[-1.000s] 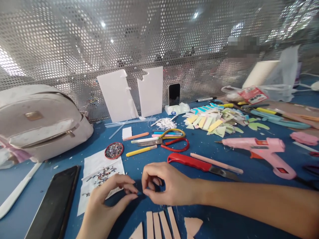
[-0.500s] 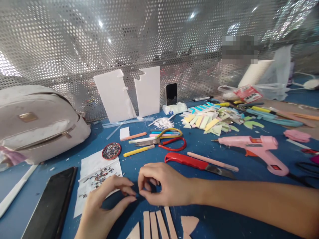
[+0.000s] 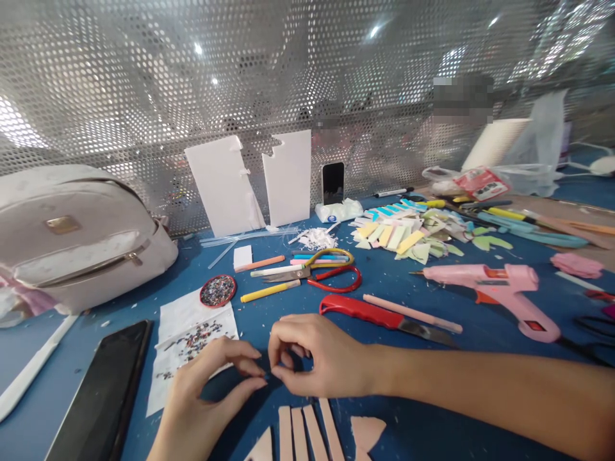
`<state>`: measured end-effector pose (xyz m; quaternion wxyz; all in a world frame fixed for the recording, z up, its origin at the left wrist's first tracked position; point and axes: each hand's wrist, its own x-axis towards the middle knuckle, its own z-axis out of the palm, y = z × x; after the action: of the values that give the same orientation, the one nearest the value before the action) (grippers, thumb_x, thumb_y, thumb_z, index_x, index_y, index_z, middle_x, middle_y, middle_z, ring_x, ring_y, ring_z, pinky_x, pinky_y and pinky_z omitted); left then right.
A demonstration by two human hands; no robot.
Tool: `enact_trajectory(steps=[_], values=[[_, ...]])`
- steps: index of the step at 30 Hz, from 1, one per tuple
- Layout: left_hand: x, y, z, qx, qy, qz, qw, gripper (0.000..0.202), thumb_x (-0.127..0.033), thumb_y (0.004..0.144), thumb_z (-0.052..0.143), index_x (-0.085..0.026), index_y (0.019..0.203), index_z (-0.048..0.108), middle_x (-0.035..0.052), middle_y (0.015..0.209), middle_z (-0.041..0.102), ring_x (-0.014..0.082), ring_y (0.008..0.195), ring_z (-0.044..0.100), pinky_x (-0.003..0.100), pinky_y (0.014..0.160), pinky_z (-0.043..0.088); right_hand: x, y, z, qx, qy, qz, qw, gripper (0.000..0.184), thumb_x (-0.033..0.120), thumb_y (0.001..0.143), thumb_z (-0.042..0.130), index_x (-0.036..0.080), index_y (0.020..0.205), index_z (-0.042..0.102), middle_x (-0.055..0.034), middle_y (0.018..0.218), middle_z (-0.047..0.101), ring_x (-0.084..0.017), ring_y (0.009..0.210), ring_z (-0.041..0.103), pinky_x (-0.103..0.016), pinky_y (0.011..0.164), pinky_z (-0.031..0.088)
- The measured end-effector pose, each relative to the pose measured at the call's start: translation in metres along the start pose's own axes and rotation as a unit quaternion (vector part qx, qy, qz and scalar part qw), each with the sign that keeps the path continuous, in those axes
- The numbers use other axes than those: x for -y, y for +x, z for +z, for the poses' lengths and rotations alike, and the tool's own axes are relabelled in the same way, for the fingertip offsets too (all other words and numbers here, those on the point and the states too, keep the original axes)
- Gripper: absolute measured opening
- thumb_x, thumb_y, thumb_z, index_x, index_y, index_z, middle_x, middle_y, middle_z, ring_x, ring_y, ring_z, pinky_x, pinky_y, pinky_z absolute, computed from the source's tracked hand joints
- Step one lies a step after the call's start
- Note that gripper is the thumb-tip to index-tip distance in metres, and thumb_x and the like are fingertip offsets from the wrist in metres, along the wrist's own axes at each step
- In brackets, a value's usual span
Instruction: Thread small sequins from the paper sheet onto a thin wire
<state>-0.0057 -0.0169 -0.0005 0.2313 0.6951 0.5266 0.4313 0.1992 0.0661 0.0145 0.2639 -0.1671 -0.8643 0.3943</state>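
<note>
My left hand (image 3: 206, 384) is curled, its thumb and fingertips drawn close together at the middle of the blue table. Facing it, my right hand (image 3: 319, 358) has thumb and forefinger pinched, almost touching the left fingertips. A tiny dark speck seems to sit between the two hands, too small to name. Under the left hand lies a white paper sheet (image 3: 156, 384) scattered with small multicoloured bits (image 3: 202, 336). A round red-rimmed dish (image 3: 218, 291) full of similar bits rests on its upper edge. Several pale pink strips (image 3: 314, 432) lie just below my hands.
Beyond my right hand lie a red-handled knife (image 3: 362, 310), scissors (image 3: 334, 280) and several pens. A pink glue gun (image 3: 504, 285) is at right, cut paper pieces (image 3: 408, 230) behind. At left are a dark phone (image 3: 103, 390) and a pale backpack (image 3: 86, 237).
The whole view has shifted slightly, so things appear a little farther right. Both hands keep nearly the same pose, fingertips close together.
</note>
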Motion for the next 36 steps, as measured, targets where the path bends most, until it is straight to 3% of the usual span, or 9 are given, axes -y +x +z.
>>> enact_trajectory(steps=[5,15,36], values=[[-0.0009,-0.0001,0.0006,0.001,0.004,-0.002,1.0,0.021,-0.014,0.078,0.074,-0.03,0.091,0.068,-0.0068,0.075,0.074,0.0136,0.071,0.072,0.02,0.07,0.056,-0.0002,-0.0007,0.0004,-0.001,-0.001,-0.005,1.0,0.012,0.008,0.075,0.063,0.019,0.081,0.059,0.004,0.068,0.055,-0.01,0.062,0.049,-0.019,0.055,0.038],[-0.0006,0.0031,-0.0051,0.046,0.055,0.038,0.997,0.008,-0.018,0.084,0.071,-0.026,0.08,0.069,-0.0024,0.076,0.072,0.0164,0.072,0.069,0.025,0.067,0.054,-0.001,-0.0001,0.0005,0.004,-0.013,-0.008,1.0,0.013,0.008,0.075,0.063,0.019,0.08,0.058,0.0036,0.069,0.057,-0.01,0.062,0.05,-0.02,0.056,0.039],[0.0023,0.0041,-0.0026,0.058,0.069,0.086,0.992,0.009,-0.017,0.086,0.07,-0.026,0.084,0.069,-0.0017,0.079,0.073,0.0173,0.074,0.067,0.03,0.069,0.053,-0.0026,-0.0019,0.0033,-0.002,-0.039,-0.029,0.999,0.015,0.007,0.074,0.062,0.019,0.081,0.057,0.0043,0.068,0.056,-0.01,0.063,0.05,-0.02,0.057,0.037]])
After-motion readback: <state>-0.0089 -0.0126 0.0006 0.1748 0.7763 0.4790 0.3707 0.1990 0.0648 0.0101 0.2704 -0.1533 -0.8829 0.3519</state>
